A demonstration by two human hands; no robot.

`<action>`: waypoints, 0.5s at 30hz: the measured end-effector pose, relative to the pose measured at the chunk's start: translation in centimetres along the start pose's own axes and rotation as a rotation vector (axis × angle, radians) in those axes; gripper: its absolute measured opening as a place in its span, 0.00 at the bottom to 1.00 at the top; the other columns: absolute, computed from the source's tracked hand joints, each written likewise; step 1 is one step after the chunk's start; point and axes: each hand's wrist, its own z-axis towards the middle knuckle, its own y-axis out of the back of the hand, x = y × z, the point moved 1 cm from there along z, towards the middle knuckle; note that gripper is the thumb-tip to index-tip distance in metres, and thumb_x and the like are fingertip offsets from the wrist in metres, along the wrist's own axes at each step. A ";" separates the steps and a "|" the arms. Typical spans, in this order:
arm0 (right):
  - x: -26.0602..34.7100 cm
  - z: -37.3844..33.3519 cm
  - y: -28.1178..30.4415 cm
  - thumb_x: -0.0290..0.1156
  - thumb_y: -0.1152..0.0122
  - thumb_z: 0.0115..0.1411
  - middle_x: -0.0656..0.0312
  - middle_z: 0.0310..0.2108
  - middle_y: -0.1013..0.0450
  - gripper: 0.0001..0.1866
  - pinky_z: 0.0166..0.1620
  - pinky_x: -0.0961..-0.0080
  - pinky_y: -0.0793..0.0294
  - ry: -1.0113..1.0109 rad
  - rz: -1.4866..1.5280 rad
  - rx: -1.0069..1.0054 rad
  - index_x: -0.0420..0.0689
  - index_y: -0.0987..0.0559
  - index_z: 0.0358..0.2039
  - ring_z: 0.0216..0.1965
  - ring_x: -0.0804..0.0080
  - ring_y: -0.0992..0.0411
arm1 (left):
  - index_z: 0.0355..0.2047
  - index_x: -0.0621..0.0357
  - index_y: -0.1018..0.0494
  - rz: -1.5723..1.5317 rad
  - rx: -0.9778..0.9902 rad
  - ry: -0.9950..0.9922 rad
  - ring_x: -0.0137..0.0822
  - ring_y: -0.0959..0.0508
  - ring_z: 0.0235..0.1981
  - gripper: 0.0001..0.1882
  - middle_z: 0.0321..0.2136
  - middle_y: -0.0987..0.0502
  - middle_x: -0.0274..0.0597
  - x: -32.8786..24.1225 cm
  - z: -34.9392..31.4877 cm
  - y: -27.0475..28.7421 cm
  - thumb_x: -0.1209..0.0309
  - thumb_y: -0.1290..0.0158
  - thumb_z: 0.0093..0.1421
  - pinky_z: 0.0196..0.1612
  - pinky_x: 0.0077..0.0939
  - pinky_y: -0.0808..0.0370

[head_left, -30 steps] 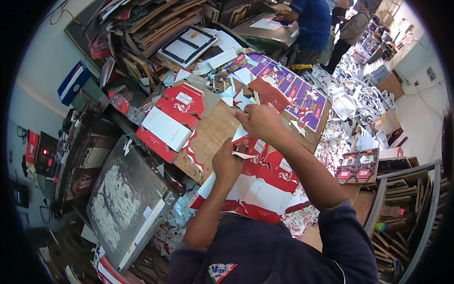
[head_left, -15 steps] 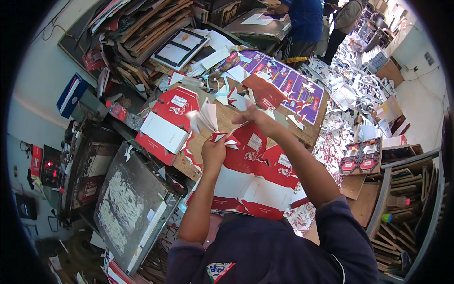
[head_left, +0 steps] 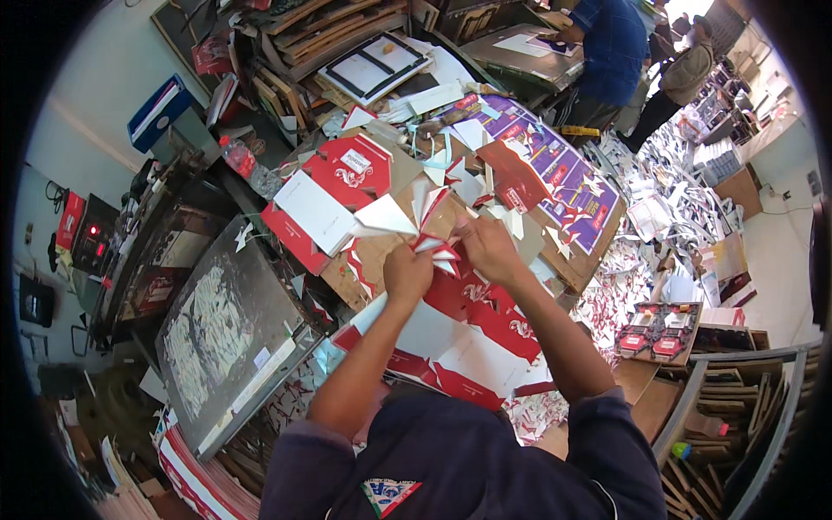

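Both my hands are closed over the work table, on a bundle of die-cut red-and-white cardboard sheets [head_left: 387, 216] whose white flaps fan out at the far side. My left hand [head_left: 408, 276] grips its near left edge. Close by on the right, my right hand [head_left: 490, 249] pinches the bundle's right side; its fingertips are partly hidden. Beneath my wrists lie larger red-and-white cardboard sheets [head_left: 468, 350], spread toward my body. To the left is a red cut sheet [head_left: 354, 167], with a stack of white-faced sheets [head_left: 314, 212] in front of it.
A purple printed sheet [head_left: 568, 178] covers the table's right part, strewn with offcuts. At left stand a plastic bottle [head_left: 247, 165] and a grey metal plate [head_left: 227, 334]. Paper scraps [head_left: 646, 212] cover the floor at right. A person in blue [head_left: 611, 48] works at the back.
My right hand, spread open and apart before, has come down to the left onto the bundle. The bundle's flaps have fanned wider. The whole view has turned slightly.
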 end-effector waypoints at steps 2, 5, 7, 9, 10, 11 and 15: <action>0.0 0.1 -1.3 0.45 0.55 0.72 0.56 0.17 0.32 0.27 0.42 0.61 0.37 0.160 -0.055 -0.215 0.44 0.23 0.20 0.25 0.55 0.33 | 0.30 0.60 0.15 -0.104 -0.012 0.046 0.48 0.16 0.29 0.12 0.29 0.16 0.54 -0.8 -0.7 0.0 0.64 0.42 0.59 0.36 0.39 0.24; 0.1 -0.7 -2.7 0.40 0.50 0.71 0.57 0.18 0.32 0.23 0.38 0.61 0.39 0.242 -0.114 -0.437 0.43 0.26 0.19 0.24 0.57 0.35 | 0.28 0.60 0.16 -0.059 -0.034 0.154 0.47 0.17 0.26 0.13 0.27 0.17 0.52 0.2 0.7 -1.0 0.63 0.43 0.60 0.33 0.39 0.25; 0.4 -1.0 -2.8 0.33 0.44 0.68 0.58 0.15 0.35 0.22 0.37 0.60 0.40 0.249 -0.081 -0.549 0.43 0.29 0.15 0.24 0.58 0.37 | 0.23 0.59 0.18 0.018 -0.088 0.193 0.42 0.20 0.20 0.15 0.21 0.19 0.47 0.2 1.6 -1.6 0.64 0.46 0.62 0.27 0.39 0.26; 2.3 -1.4 -4.2 0.33 0.44 0.68 0.59 0.15 0.35 0.22 0.38 0.62 0.40 0.344 -0.066 -0.568 0.43 0.29 0.15 0.24 0.58 0.37 | 0.25 0.55 0.21 -0.650 -0.063 0.570 0.36 0.26 0.15 0.18 0.17 0.24 0.41 8.2 5.3 -0.3 0.59 0.50 0.65 0.19 0.34 0.33; 0.9 -1.8 -3.5 0.33 0.44 0.68 0.59 0.15 0.35 0.22 0.38 0.62 0.40 0.345 -0.100 -0.604 0.43 0.29 0.15 0.24 0.59 0.36 | 0.23 0.52 0.25 -0.738 -0.008 0.652 0.30 0.35 0.12 0.18 0.15 0.31 0.35 6.2 5.1 -0.6 0.57 0.53 0.66 0.15 0.29 0.42; 0.3 -2.1 -2.9 0.33 0.45 0.69 0.59 0.15 0.35 0.22 0.38 0.63 0.40 0.321 -0.069 -0.584 0.43 0.28 0.15 0.24 0.59 0.36 | 0.22 0.48 0.29 -0.818 0.033 0.739 0.23 0.44 0.09 0.19 0.12 0.38 0.28 3.7 4.7 -0.3 0.56 0.56 0.68 0.11 0.23 0.52; 0.1 -2.2 -2.4 0.33 0.46 0.70 0.61 0.15 0.35 0.23 0.38 0.65 0.41 0.257 -0.014 -0.584 0.43 0.29 0.15 0.24 0.62 0.37 | 0.21 0.46 0.37 -1.138 0.215 0.616 0.25 0.44 0.08 0.18 0.11 0.39 0.29 2.4 3.5 0.8 0.59 0.57 0.70 0.12 0.24 0.46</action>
